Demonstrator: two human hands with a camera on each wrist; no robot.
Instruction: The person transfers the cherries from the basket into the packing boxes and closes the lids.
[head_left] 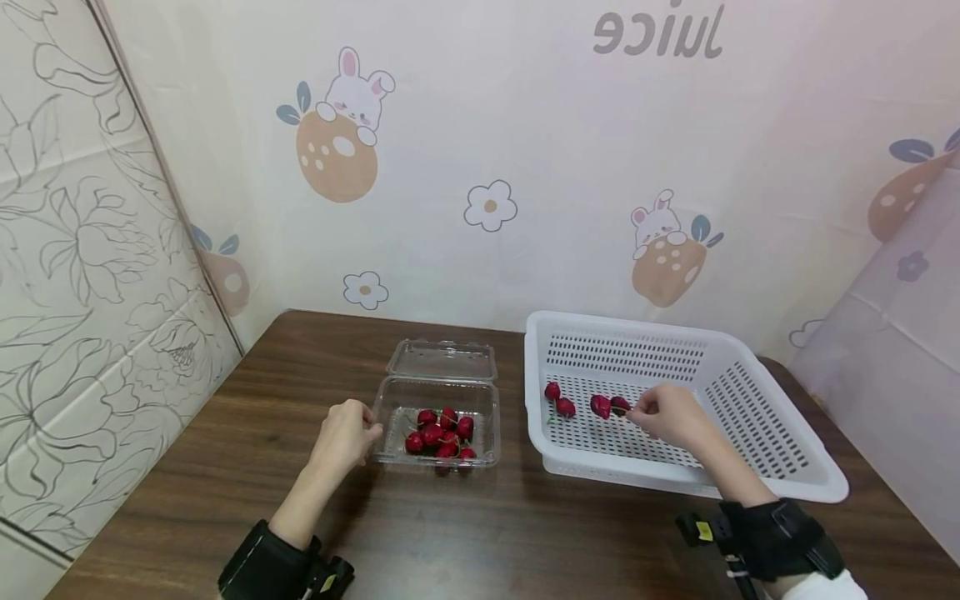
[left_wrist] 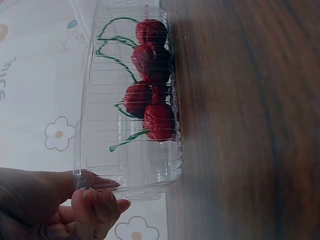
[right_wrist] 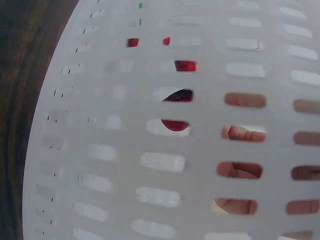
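Note:
My left hand (head_left: 345, 435) is at the left side of a clear plastic clamshell box (head_left: 480, 393), its lid (head_left: 442, 361) folded back. In the left wrist view, thumb and fingers (left_wrist: 92, 205) pinch the box's corner rim. Several red cherries (head_left: 431, 434) with green stems lie inside. My right hand (head_left: 675, 417) reaches into a white slotted basket (head_left: 600, 472), thumb and forefinger pinched together at the stem side of a dark red cherry (head_left: 619, 406). Another cherry (head_left: 601, 406) lies right beside that one. Through the basket's slots, the right wrist view shows only pieces of fingers (right_wrist: 245, 134) and cherries (right_wrist: 175, 125).
Two more cherries (head_left: 565, 407) lie near the basket's left wall. Box and basket stand side by side on a brown wooden table (head_left: 450, 533), with a gap between them. A patterned wall covering (head_left: 487, 267) rises behind the table's back edge.

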